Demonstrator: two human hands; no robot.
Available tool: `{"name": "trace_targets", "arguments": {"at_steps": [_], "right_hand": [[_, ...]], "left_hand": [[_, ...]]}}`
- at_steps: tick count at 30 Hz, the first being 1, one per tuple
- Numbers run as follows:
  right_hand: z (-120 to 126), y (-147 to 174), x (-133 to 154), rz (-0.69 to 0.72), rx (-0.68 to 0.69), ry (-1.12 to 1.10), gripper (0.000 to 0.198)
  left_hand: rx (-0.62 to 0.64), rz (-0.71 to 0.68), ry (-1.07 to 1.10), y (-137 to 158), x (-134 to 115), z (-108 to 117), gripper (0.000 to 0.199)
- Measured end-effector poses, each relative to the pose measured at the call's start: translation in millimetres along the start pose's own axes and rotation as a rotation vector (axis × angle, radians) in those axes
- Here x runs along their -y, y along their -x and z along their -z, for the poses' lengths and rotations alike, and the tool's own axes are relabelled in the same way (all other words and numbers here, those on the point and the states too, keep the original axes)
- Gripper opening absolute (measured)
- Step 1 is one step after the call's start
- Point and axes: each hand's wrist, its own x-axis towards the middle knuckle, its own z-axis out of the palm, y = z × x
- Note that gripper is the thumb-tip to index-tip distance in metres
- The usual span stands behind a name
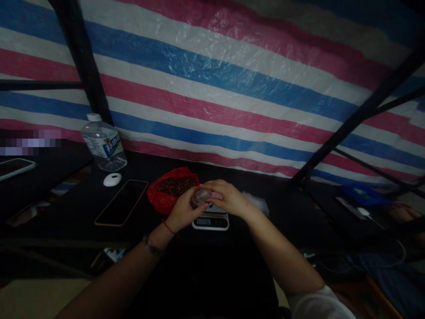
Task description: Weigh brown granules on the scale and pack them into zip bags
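Observation:
My left hand [183, 208] is closed around a small clear round container [201, 197], its contents too dim to make out. From the other side my right hand [229, 198] grips the same container. Something pink [216, 195] shows between the right hand's fingers and thumb; its kind is unclear. Both hands are over a white kitchen scale [210, 227], whose platform they partly hide. Left of them lies an open red plastic bag [157, 201] with dark brown dried bits [175, 186] in it. Clear plastic bags [257, 203] lie beyond my right wrist.
A phone [122, 203], a white oval case [112, 179] and a clear labelled bottle [104, 146] stand or lie at left on the black table [285, 226]. Dark metal posts [318, 155] frame a striped plastic sheet [212, 84] behind. At far right is another person's hand [407, 212].

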Motion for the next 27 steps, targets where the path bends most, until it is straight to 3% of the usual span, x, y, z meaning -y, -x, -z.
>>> {"name": "trace_targets", "arguments": {"at_steps": [8,11,16,19,24,26,27], "right_hand": [[-3.5,11.6,-15.5,-0.142,-0.126,-0.087,0.052],[-10.0,20.2,-42.9,-0.259,-0.128,-0.073,0.051],[-37.0,38.2,-98.2,-0.415,-0.276,-0.108,0.045],[-49.2,46.1,-113.5,-0.466,-0.289,-0.103,0.041],[-43.0,48.1,-92.9,-0.431,-0.374,0.059,0.053],[-39.9,44.7,-74.0,-0.351,-0.34,0.072,0.039],[-40.1,42.1,-64.6,-0.294,-0.255,0.066,0.032]], "left_hand": [[-0.091,0.023,0.032,-0.9,-0.4,8.3,0.038],[-0.1,0.059,0.063,-2.3,3.9,12.5,0.04],[-0.083,0.084,0.031,-2.5,14.1,15.1,0.042],[-0.061,0.081,-0.017,-2.0,17.4,15.2,0.043],[-0.037,0.086,-0.035,-1.9,20.9,15.1,0.044],[-0.035,0.092,-0.032,-2.2,22.2,14.6,0.044],[-0.034,0.096,-0.029,-2.4,22.5,14.3,0.044]]}}
